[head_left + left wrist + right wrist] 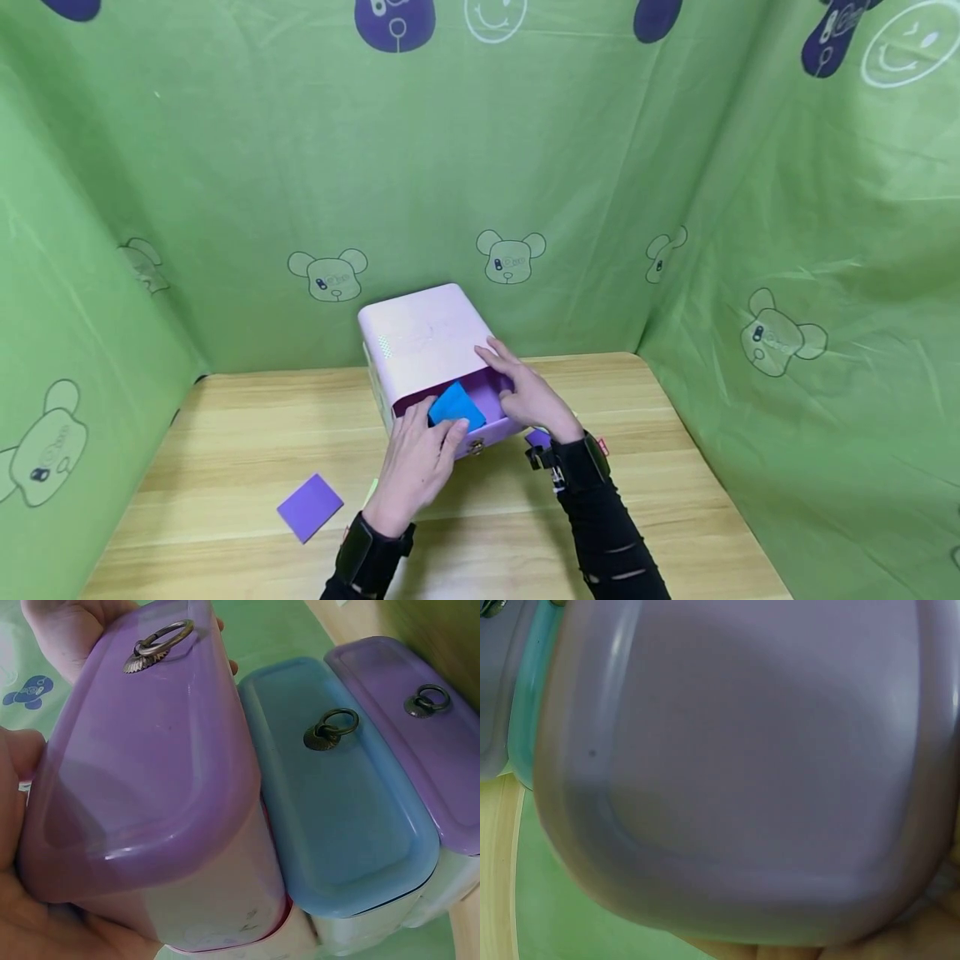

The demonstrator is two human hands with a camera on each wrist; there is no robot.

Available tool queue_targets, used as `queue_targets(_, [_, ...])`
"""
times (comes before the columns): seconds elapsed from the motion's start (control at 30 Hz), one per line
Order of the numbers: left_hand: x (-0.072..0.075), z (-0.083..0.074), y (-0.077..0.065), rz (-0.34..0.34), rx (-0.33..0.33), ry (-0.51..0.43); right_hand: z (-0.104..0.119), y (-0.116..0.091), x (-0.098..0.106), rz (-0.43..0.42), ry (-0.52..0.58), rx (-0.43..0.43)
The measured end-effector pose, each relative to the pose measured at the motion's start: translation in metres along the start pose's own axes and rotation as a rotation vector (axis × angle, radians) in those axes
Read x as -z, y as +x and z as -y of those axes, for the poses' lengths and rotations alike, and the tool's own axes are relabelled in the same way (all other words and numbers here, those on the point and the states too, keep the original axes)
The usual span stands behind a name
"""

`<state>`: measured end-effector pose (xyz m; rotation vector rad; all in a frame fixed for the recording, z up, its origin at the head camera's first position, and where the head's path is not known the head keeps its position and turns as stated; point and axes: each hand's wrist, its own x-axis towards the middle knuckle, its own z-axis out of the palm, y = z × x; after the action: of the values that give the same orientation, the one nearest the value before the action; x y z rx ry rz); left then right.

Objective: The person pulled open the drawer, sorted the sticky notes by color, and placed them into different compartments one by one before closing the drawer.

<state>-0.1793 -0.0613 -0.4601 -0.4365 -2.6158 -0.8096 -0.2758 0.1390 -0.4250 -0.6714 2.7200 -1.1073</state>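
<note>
Toward the back of the bench (225, 467), between my two hands, stands a small lilac cabinet (427, 333), turned at a slight angle, its top drawer (498, 432) pulled out toward me. A blue square (456, 406) leans inside that drawer, nearer my left hand (420, 457) than my right hand (536, 396). My left hand bends over the drawer's front left corner, thumb right by the blue square's lower edge; I cannot tell whether its fingers grip the rim, pinch the square or simply rest there. My right hand is at the opposite side — loosely spread and not clenched, two fingers extended on the edge of the cabinet's top, the thumb down by the drawer.

A ring pull (476, 447) hangs from the drawer's front. Below, seen from my left wrist, are a blue drawer front (345, 810) and another purple front (442, 765), each with its own ring. On the bench, a flat purple square (310, 507) lies left of my left hand — well apart from it — and a partly hidden purple piece (537, 438) shows beside my right wrist.
</note>
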Motion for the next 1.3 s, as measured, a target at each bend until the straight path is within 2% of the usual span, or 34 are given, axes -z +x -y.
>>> queue_targets(0.5, [0.0,-0.0004,0.0003,-0.02,0.001,0.007,0.0011,-0.001,0.0003,-0.002,-0.001,0.005])
queue_targets(0.8, [-0.0003,-0.0001,-0.0001,-0.007,-0.006,0.021,0.0008,-0.0013,-0.0009,-0.004,-0.006,0.005])
queue_targets(1.3, [-0.0005,0.0008,0.001,0.035,0.027,-0.007,-0.0005,-0.0007,-0.0004,0.003,0.001,-0.008])
